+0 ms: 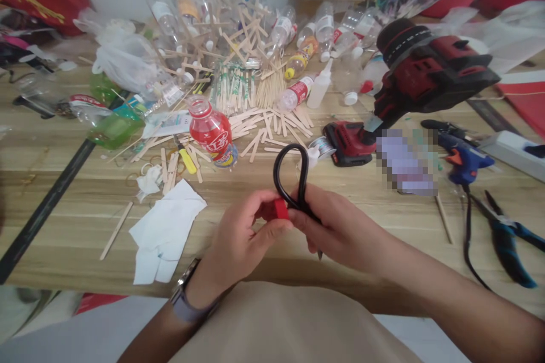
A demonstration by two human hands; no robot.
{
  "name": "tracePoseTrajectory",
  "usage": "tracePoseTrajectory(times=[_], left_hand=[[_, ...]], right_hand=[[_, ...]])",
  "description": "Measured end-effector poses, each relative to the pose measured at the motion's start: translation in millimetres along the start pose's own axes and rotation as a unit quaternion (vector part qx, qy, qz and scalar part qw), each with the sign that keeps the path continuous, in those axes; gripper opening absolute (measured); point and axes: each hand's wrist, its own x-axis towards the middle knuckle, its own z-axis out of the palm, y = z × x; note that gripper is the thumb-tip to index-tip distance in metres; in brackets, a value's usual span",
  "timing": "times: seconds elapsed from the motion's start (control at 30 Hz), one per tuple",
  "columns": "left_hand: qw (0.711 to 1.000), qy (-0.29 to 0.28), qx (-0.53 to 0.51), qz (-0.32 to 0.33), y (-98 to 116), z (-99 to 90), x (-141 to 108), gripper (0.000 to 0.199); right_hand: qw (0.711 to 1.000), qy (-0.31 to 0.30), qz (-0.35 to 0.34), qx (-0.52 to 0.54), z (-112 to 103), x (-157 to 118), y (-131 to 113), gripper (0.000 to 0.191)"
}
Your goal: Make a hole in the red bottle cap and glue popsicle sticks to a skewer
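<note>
My left hand (240, 235) pinches a red bottle cap (280, 209) between thumb and fingers, close to the table's front edge. In my right hand (347, 227) are black-handled scissors (304, 173). A handle loop sticks up above the fingers, and a pointed metal tip shows below them. Most of the blades are hidden by the hand, so I cannot tell whether they touch the cap. Behind the hands stands an uncapped bottle (212, 135) with a red label.
A red and black cordless drill (426, 68) stands at right, near a blue glue gun (466, 159) and pliers (508, 238). White paper (166, 232) lies at left beside a yellow cutter (187, 160). Wooden sticks (276, 125) and several plastic bottles (298, 93) crowd the back.
</note>
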Motion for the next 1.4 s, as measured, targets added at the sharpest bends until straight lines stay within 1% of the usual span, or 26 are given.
tracePoseTrajectory(times=[0.07,0.13,0.2,0.3,0.37,0.43,0.57,0.67,0.73,0.8,0.93,1.03,1.1,1.17,1.27,1.3,1.33,1.4], left_hand=[[0.998,0.013,0.056,0.025,0.9,0.8,-0.1,0.022],[0.995,0.028,0.083,0.037,2.9,1.9,0.1,0.022],[0.996,0.036,0.08,0.035,5.6,3.1,1.0,0.024],[0.997,0.044,0.067,0.013,9.9,4.6,2.8,0.028],[0.997,0.044,0.064,0.004,12.2,5.2,3.5,0.029],[0.998,0.036,0.046,0.001,14.0,5.8,3.2,0.026],[1.0,0.003,-0.023,-0.019,17.6,8.0,1.4,0.013],[1.0,-0.003,-0.004,-0.019,21.3,8.7,1.1,0.007],[0.999,-0.004,0.035,-0.009,23.5,8.1,1.7,0.007],[0.997,-0.009,0.075,0.004,24.9,6.9,2.7,0.009],[0.991,-0.031,0.124,0.04,25.4,4.2,5.0,0.011],[0.989,-0.036,0.132,0.06,24.1,3.4,6.6,0.011],[0.99,-0.026,0.125,0.058,23.1,3.7,7.2,0.013],[0.994,-0.016,0.101,0.038,23.1,4.4,7.2,0.016],[0.998,-0.019,0.054,0.003,25.4,5.5,5.9,0.019],[0.999,-0.022,0.045,-0.002,26.5,5.7,5.4,0.02],[0.999,-0.022,0.04,-0.003,27.4,5.9,4.9,0.021],[0.999,-0.017,0.036,-0.001,28.4,6.1,4.7,0.023]], right_hand=[[0.993,-0.044,0.037,0.099,-1.4,2.4,3.4,0.021],[0.98,-0.064,0.044,0.184,-0.2,4.8,8.2,0.031],[0.965,-0.063,0.032,0.253,3.0,6.2,13.3,0.038],[0.947,-0.05,0.027,0.315,8.5,5.6,19.7,0.04],[0.945,-0.037,0.02,0.325,11.3,3.8,22.7,0.04],[0.95,-0.018,0.003,0.311,13.6,1.6,25.1,0.038],[0.969,0.058,-0.023,0.239,18.3,-2.1,27.6,0.034],[0.974,0.089,-0.031,0.208,20.7,-3.6,26.1,0.031],[0.973,0.085,-0.027,0.215,20.8,-4.3,24.3,0.031],[0.968,0.061,-0.014,0.245,19.7,-5.1,23.4,0.034],[0.94,0.001,0.008,0.341,17.2,-5.7,26.5,0.035],[0.923,-0.018,0.005,0.384,17.7,-4.4,29.1,0.032],[0.925,-0.005,-0.007,0.381,18.9,-3.1,29.0,0.031],[0.938,0.029,-0.021,0.345,20.4,-2.5,28.1,0.031],[0.967,0.105,-0.049,0.227,21.8,-3.4,28.7,0.029],[0.973,0.128,-0.056,0.185,22.0,-4.1,29.7,0.029],[0.976,0.144,-0.063,0.149,22.1,-4.9,30.9,0.027],[0.98,0.154,-0.076,0.104,22.1,-6.4,33.5,0.024]])
